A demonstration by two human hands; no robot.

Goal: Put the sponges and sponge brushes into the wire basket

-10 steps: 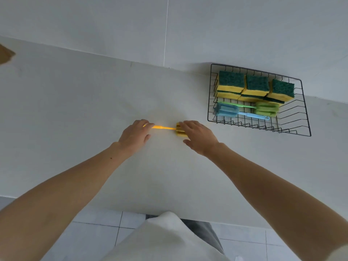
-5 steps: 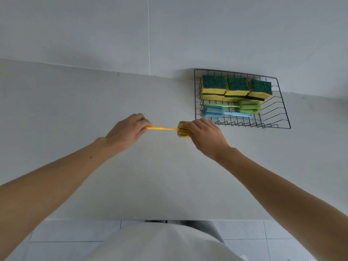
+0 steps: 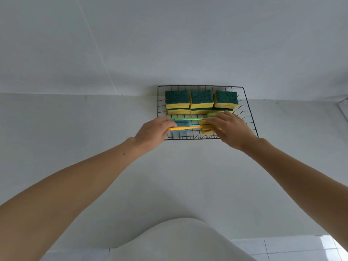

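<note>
A black wire basket (image 3: 248, 110) stands on the white counter against the wall. Along its back lie stacked green-and-yellow sponges (image 3: 201, 101). In front of them lie a green sponge brush (image 3: 185, 119) and a blue sponge brush (image 3: 181, 123), both partly hidden by my hands. I hold a yellow sponge brush (image 3: 188, 127) level over the basket's front part. My left hand (image 3: 153, 131) pinches the end of its thin handle. My right hand (image 3: 231, 129) grips its yellow sponge head.
The white counter (image 3: 75, 138) stretches left of the basket and toward me. A white wall rises right behind the basket. A metal edge (image 3: 343, 108) shows at the far right. Tiled floor lies below the counter's front edge.
Both hands lifted the yellow sponge brush off the counter and carried it to the right and away from me, from the counter's middle to above the basket's front part.
</note>
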